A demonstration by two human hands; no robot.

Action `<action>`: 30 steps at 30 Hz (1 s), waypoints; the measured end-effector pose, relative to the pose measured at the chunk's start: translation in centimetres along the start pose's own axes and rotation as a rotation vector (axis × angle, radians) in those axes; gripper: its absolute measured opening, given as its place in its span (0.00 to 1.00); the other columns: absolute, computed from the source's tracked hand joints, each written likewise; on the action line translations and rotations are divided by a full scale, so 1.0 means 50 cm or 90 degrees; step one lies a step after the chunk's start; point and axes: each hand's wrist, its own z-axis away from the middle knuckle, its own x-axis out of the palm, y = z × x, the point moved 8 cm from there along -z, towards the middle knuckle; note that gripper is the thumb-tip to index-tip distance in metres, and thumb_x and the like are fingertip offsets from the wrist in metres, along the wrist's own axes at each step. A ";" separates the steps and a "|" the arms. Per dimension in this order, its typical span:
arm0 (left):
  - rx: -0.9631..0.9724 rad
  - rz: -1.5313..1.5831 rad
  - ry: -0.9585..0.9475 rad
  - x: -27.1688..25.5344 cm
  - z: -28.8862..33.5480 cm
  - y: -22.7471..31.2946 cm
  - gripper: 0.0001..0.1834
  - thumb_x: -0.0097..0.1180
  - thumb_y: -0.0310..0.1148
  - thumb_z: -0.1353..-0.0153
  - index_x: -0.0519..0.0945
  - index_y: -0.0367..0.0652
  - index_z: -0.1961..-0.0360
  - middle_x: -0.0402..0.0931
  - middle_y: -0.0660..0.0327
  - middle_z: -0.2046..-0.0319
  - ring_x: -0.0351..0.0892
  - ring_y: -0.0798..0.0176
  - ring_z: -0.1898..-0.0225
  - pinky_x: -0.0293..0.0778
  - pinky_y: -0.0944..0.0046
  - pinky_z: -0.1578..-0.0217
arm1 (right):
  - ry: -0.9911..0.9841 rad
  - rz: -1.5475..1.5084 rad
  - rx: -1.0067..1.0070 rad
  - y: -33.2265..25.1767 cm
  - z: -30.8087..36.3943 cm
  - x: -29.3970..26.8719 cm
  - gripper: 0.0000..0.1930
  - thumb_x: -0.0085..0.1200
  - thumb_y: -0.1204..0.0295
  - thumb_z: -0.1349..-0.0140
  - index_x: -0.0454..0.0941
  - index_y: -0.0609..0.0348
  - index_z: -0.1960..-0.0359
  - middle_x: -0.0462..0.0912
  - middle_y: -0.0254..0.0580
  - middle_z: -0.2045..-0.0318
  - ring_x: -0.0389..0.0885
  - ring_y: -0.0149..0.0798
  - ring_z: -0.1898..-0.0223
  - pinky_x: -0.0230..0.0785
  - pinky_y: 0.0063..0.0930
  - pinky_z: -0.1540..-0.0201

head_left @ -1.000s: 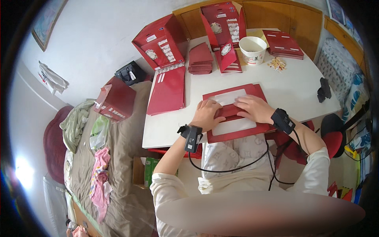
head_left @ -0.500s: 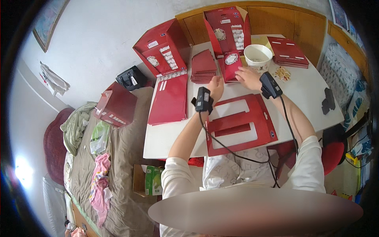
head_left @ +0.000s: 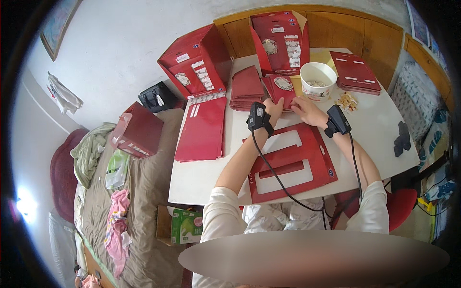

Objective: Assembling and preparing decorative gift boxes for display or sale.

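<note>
- left hand [head_left: 274,112]: at near edge of the red envelopes [head_left: 283,89]; fingers partly hidden, can't tell if they're pinching one
- right hand [head_left: 309,112]: at near right corner of same pile, fingers bent; can't tell if pinching or just resting there
- envelopes: on the table [head_left: 379,129], in front of the rear box [head_left: 281,43]; top one carries a pale ornate label
- window card [head_left: 314,150]: red, two cutouts; flat on table between the forearms and the envelopes, slightly rotated
- plain stack [head_left: 247,87]: red, just left of envelopes; flat sheets [head_left: 200,129] further left, below the left box [head_left: 194,60]
- tub [head_left: 318,86]: white, right of envelopes; small bits [head_left: 346,102] beside it; slotted stack [head_left: 355,72] behind those
- black tracker [head_left: 339,120] on right wrist, cabled; left wrist likewise
</note>
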 end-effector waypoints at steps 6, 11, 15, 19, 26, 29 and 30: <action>0.108 0.038 0.099 -0.035 0.079 0.051 0.21 0.52 0.33 0.44 0.68 0.30 0.53 0.74 0.44 0.57 0.74 0.49 0.54 0.67 0.57 0.54 | 0.040 -0.023 -0.030 -0.049 0.007 -0.031 0.15 0.51 0.70 0.42 0.66 0.64 0.55 0.73 0.51 0.59 0.72 0.49 0.57 0.63 0.36 0.51; 0.404 0.259 0.054 -0.092 0.206 0.159 0.15 0.48 0.23 0.42 0.66 0.34 0.53 0.73 0.51 0.58 0.73 0.58 0.56 0.68 0.62 0.55 | 0.288 -0.126 0.020 -0.099 0.012 -0.140 0.28 0.52 0.70 0.41 0.55 0.64 0.42 0.69 0.52 0.49 0.70 0.44 0.48 0.61 0.32 0.44; 0.547 0.317 -0.028 -0.088 0.286 0.229 0.23 0.47 0.17 0.43 0.59 0.35 0.46 0.69 0.54 0.54 0.71 0.64 0.53 0.67 0.66 0.51 | 0.177 -0.502 0.030 -0.170 0.035 -0.201 0.30 0.53 0.72 0.40 0.52 0.63 0.39 0.67 0.45 0.45 0.67 0.34 0.46 0.60 0.27 0.43; 0.580 0.200 -0.136 0.013 0.331 0.281 0.28 0.49 0.18 0.45 0.55 0.35 0.44 0.72 0.45 0.56 0.77 0.55 0.57 0.74 0.63 0.62 | 0.267 -0.399 -0.002 -0.171 0.157 -0.276 0.24 0.54 0.77 0.43 0.62 0.64 0.44 0.72 0.40 0.50 0.70 0.30 0.50 0.63 0.25 0.47; 0.553 0.162 -0.213 0.136 0.388 0.308 0.28 0.51 0.25 0.46 0.56 0.32 0.46 0.73 0.45 0.60 0.75 0.51 0.57 0.70 0.59 0.57 | 0.304 -0.347 0.104 -0.069 0.298 -0.291 0.22 0.56 0.77 0.44 0.65 0.65 0.47 0.75 0.39 0.54 0.73 0.29 0.53 0.66 0.24 0.50; 0.512 0.303 -0.301 0.164 0.425 0.345 0.27 0.50 0.27 0.44 0.56 0.30 0.46 0.72 0.45 0.57 0.72 0.52 0.51 0.66 0.59 0.51 | 0.342 -0.339 0.102 -0.021 0.352 -0.283 0.22 0.56 0.77 0.44 0.65 0.65 0.47 0.75 0.39 0.54 0.73 0.29 0.53 0.66 0.24 0.50; 0.513 0.299 -0.297 0.171 0.422 0.341 0.27 0.50 0.27 0.44 0.56 0.30 0.46 0.72 0.45 0.57 0.72 0.52 0.51 0.66 0.59 0.51 | 0.339 -0.343 0.084 -0.030 0.347 -0.277 0.22 0.55 0.78 0.44 0.64 0.65 0.47 0.75 0.40 0.53 0.73 0.29 0.53 0.66 0.24 0.50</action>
